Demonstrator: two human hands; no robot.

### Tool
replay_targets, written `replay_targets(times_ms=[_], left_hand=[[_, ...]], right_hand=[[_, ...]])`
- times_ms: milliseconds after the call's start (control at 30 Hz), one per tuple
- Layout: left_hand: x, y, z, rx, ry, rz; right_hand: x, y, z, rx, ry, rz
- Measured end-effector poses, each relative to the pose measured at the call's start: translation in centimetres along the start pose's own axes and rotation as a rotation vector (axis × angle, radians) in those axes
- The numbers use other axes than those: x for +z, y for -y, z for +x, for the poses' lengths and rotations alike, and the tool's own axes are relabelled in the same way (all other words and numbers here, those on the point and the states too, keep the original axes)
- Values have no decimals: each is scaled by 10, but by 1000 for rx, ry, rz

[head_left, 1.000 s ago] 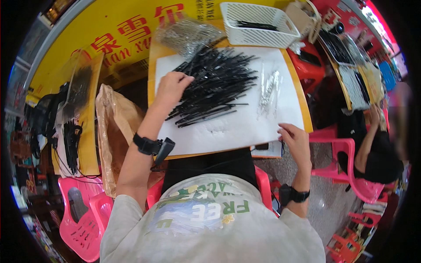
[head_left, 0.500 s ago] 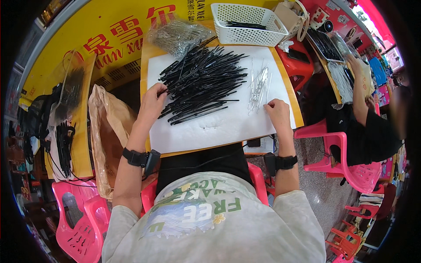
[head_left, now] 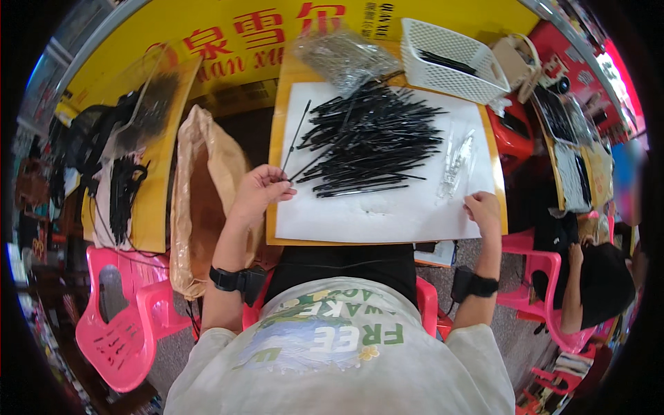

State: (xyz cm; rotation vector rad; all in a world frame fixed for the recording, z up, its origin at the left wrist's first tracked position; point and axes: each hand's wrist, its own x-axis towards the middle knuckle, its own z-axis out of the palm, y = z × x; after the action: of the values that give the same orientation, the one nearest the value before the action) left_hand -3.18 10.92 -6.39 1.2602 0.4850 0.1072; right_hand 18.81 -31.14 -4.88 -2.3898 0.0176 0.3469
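Note:
A large heap of thin black sticks (head_left: 377,135) lies on a white sheet (head_left: 360,225) over a wooden table. At the heap's near left, my left hand (head_left: 263,194) is closed, thumb and fingers pinching a thin black stick (head_left: 296,138) that points up and away. Another black stick leads from the same fingertips into the heap. To the right is a small pile of thin silvery pieces (head_left: 455,166). Just nearer than that pile, my right hand (head_left: 484,211) has its fingers curled together; whatever is between them is hidden.
A clear plastic bag of silvery pieces (head_left: 346,59) and a white perforated basket (head_left: 453,66) with black sticks stand at the back. Left of the table is an open brown bag (head_left: 207,200). Pink chairs (head_left: 124,332) flank me. At another table on the right sits a person (head_left: 602,287).
My left hand has drawn back from the heap's left edge, with a black stick now standing out from its fingers. The view has swung, shifting everything rightward. My right hand stays near the silvery pile.

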Motion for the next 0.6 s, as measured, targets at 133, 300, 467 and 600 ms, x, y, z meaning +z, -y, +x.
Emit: replay_targets(times_ms=[133,300,467,600], left_hand=[[2,14,-28,-89,-85,-179],[5,22,-40,-108,-101,-160],[17,8,-49,3,-187,-69],[24,-1,-56,203,-370,106]], right_hand=[[1,3,-15,64,149,354],[16,34,-42,-8,223,753],[49,78,-66,-126,336,779],[71,119,-84,-273,510,893]])
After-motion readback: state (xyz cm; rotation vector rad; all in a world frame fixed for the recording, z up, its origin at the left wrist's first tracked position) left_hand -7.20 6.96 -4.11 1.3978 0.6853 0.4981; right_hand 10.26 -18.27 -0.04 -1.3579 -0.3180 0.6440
